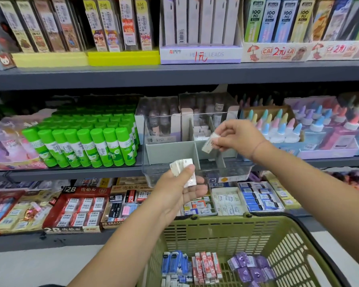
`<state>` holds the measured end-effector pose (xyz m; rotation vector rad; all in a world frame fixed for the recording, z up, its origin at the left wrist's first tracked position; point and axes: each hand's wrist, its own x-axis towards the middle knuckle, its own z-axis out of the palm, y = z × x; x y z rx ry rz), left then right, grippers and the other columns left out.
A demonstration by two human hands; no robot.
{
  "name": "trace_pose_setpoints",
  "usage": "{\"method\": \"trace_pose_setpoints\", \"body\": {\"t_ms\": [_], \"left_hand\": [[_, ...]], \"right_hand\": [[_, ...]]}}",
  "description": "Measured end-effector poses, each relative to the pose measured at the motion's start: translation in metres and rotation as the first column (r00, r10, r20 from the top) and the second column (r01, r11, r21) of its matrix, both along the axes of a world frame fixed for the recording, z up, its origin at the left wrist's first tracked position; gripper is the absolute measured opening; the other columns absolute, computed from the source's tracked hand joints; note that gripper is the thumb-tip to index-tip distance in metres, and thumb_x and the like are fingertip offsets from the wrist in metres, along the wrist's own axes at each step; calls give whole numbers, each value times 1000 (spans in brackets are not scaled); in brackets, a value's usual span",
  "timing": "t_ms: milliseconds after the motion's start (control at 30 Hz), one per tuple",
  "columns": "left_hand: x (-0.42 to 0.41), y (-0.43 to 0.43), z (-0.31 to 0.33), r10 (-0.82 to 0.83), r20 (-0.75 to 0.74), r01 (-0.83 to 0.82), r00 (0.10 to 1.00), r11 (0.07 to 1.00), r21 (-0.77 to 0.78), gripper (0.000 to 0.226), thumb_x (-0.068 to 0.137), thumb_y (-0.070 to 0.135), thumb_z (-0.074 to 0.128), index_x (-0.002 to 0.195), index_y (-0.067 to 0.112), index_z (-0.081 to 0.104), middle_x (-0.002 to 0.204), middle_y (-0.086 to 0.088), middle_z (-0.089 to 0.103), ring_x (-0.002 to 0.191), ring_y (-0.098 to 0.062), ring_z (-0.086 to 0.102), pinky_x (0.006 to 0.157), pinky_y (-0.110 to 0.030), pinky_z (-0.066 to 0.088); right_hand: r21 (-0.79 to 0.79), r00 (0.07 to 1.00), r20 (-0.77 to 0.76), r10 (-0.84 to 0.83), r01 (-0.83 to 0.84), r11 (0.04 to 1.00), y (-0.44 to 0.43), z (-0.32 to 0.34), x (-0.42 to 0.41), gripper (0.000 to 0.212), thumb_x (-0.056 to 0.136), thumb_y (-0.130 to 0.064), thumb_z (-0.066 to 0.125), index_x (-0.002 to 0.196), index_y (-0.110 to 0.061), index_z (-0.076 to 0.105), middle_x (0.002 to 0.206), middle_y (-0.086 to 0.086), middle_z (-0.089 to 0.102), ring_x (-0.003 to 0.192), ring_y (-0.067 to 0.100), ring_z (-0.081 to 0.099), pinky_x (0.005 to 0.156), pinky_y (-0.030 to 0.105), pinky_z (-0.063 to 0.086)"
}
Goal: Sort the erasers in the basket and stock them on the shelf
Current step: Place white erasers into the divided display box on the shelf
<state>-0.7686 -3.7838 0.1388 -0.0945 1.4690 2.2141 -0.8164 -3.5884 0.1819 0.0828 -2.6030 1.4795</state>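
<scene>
My left hand (180, 187) holds a small stack of white wrapped erasers (182, 168) in front of a clear divided organiser (170, 154) on the middle shelf. My right hand (238, 135) pinches a single white eraser (209, 142) over the organiser's right compartments, where several white erasers (201, 132) lie at the back. Below me an olive green basket (216, 230) holds blue erasers (174, 263), red and white erasers (207, 266) and purple erasers (249, 268) in separate groups.
Green glue sticks (85, 146) stand left of the organiser and pastel-capped glue bottles (278, 129) to its right. The lower shelf carries eraser boxes, among them a red 2B box (81, 208) and blue erasers (257, 199). Pencil lead packs (199, 23) fill the top shelf.
</scene>
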Motion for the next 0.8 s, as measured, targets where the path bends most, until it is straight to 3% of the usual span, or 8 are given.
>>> {"method": "trace_pose_setpoints", "body": {"t_ms": [33, 100, 167, 267, 467, 600, 700, 800], "left_hand": [[0, 0, 0, -3, 3, 3, 1000, 1000, 5, 14, 95, 18, 56, 102, 6, 56, 71, -11, 72, 59, -19, 70, 52, -23, 55], [1, 0, 0, -15, 9, 15, 1000, 1000, 12, 13, 95, 15, 56, 103, 5, 56, 78, -14, 73, 63, -21, 71, 55, -24, 56], [1, 0, -1, -19, 25, 19, 999, 1000, 18, 12, 95, 13, 56, 103, 4, 56, 81, -16, 73, 66, -23, 71, 56, -25, 56], [1, -3, -3, -21, 39, 21, 999, 1000, 10, 13, 94, 12, 57, 104, 3, 57, 84, -18, 73, 71, -26, 72, 57, -26, 57], [4, -4, -4, -39, 79, 42, 996, 999, -27, 30, 81, 17, 70, 107, 4, 60, 88, -17, 74, 78, -25, 73, 58, -23, 56], [6, -3, -2, -24, 94, 29, 995, 998, -49, 48, 64, 24, 76, 104, 4, 57, 89, -16, 74, 73, -21, 73, 54, -20, 55], [8, -1, -1, 13, 108, -9, 994, 999, -38, 49, 65, 22, 76, 105, 3, 54, 87, -18, 74, 64, -18, 71, 50, -19, 54], [8, 0, -1, 22, 106, -18, 994, 999, -42, 37, 72, 19, 74, 102, 4, 60, 86, -17, 74, 63, -18, 71, 51, -18, 54]], "right_hand": [[193, 999, -34, 13, -6, 981, -2, -4, -8, 10, 80, -7, 73, 81, -10, 64, 74, 2, 68, 66, 12, 64, 68, 22, 55], [519, 991, -101, 87, -22, 854, -7, -13, -21, 9, 79, -21, 75, 85, -17, 69, 82, -6, 63, 74, 8, 58, 75, 21, 48], [676, 978, -144, 153, -16, 736, -12, -21, -30, 15, 80, -29, 73, 91, -20, 71, 90, -7, 56, 86, 11, 55, 83, 25, 44], [723, 968, -197, 153, 38, 690, -15, -28, -36, 19, 79, -37, 73, 91, -23, 72, 97, -4, 56, 95, 15, 53, 91, 31, 40], [801, 951, -268, 157, 129, 585, -19, -36, -37, 23, 81, -42, 68, 95, -23, 67, 100, -2, 59, 97, 18, 54, 89, 32, 36], [788, 952, -287, 107, 171, 591, -19, -35, -36, 24, 81, -46, 67, 86, -23, 60, 93, -5, 59, 87, 16, 56, 87, 32, 41], [806, 954, -273, 123, 157, 571, -17, -34, -36, 25, 83, -48, 64, 85, -23, 62, 91, -6, 56, 86, 15, 55, 88, 33, 40], [779, 954, -269, 133, 135, 612, -12, -34, -34, 27, 84, -48, 63, 93, -24, 66, 94, -7, 55, 90, 15, 55, 91, 34, 39]]}}
